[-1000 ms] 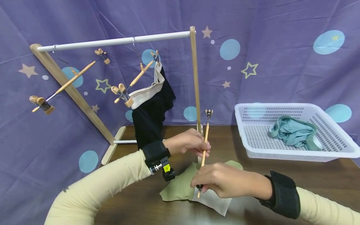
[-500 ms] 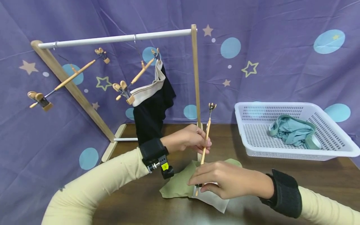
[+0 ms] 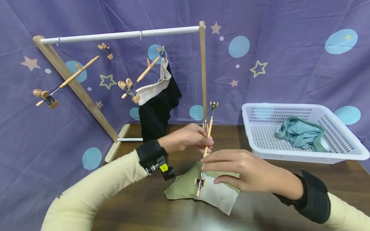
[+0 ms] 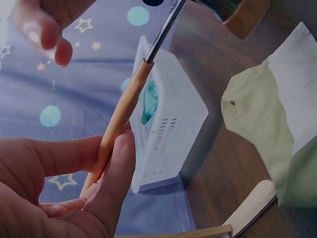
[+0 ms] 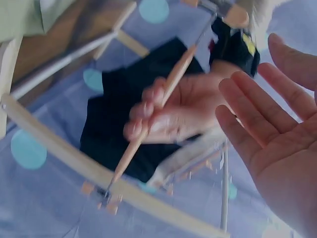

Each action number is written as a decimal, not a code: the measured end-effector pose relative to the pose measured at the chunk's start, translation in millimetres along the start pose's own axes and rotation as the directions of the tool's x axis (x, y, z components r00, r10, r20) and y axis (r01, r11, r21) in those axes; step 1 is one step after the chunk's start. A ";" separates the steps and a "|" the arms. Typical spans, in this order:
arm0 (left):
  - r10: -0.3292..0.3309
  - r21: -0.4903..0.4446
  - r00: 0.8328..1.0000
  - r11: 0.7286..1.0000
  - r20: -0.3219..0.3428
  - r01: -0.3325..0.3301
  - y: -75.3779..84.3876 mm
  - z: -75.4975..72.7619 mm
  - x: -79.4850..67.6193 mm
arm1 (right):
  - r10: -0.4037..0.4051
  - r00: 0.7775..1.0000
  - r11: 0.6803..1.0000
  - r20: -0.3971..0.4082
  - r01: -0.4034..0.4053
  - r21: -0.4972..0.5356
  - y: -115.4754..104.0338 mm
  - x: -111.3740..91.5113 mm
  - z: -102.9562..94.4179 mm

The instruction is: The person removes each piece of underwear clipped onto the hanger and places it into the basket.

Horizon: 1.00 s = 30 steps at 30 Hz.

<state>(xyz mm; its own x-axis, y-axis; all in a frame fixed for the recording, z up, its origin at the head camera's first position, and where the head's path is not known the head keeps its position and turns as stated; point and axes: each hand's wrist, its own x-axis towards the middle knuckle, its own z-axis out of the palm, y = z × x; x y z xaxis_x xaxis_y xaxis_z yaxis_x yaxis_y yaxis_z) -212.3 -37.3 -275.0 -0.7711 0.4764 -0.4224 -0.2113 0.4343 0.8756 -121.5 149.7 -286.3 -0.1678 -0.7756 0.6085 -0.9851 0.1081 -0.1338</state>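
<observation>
My left hand [image 3: 192,138] grips the wooden bar of a clip hanger [image 3: 210,127], thumb and fingers round its middle in the left wrist view. My right hand [image 3: 242,170] is beside the hanger's near half, fingers extended; its palm faces the right wrist camera with nothing in it. The near clip [image 3: 199,182] shows left of the right thumb and overlaps a green and white cloth [image 3: 185,184] in the head view. That cloth lies on the table below both hands. The far clip [image 3: 214,105] points toward the back curtain, holding nothing.
A drying rack [image 3: 124,35] stands at the left. On it hang a bare clip hanger [image 3: 79,71] and another clipped to a black garment [image 3: 154,118] with a white waistband. A white basket [image 3: 254,138] at the right holds teal cloth [image 3: 300,133].
My right hand has left the hanger's near clip, moved up and to the right, and straightened its fingers. The left hand keeps its hold, and the hanger's far end has swung slightly left.
</observation>
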 end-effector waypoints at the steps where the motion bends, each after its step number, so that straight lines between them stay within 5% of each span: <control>1: 0.004 -0.001 1.000 1.000 0.002 -0.004 -0.4 -2.2 -0.4 | 0.008 1.000 1.000 -0.016 -0.009 -0.007 1.7 -1.3 -2.9; 14: 0.064 -0.017 0.997 0.998 0.050 -0.063 3.3 -19.8 -9.6 | 0.260 0.965 0.961 0.042 -0.255 -0.108 26.2 -28.8 6.5; 25: 0.110 -0.034 0.991 0.994 0.079 -0.107 3.5 -21.3 -4.0 | 0.345 0.920 0.938 0.186 -0.329 -0.110 41.6 -36.6 40.4; 30: 0.143 -0.096 0.986 0.986 0.090 -0.134 0.9 -22.2 -0.5 | 0.399 0.883 0.917 0.248 -0.389 -0.092 45.7 -35.6 53.4</control>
<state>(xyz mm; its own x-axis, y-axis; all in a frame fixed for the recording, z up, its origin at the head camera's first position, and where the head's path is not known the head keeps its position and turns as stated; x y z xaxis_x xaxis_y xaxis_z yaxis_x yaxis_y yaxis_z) -225.4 -54.1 -268.8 -0.7363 0.6001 -0.3126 -0.1627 0.2914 0.9427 -158.5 149.1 -355.8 -0.5320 -0.7957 0.2895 -0.8412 0.4578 -0.2876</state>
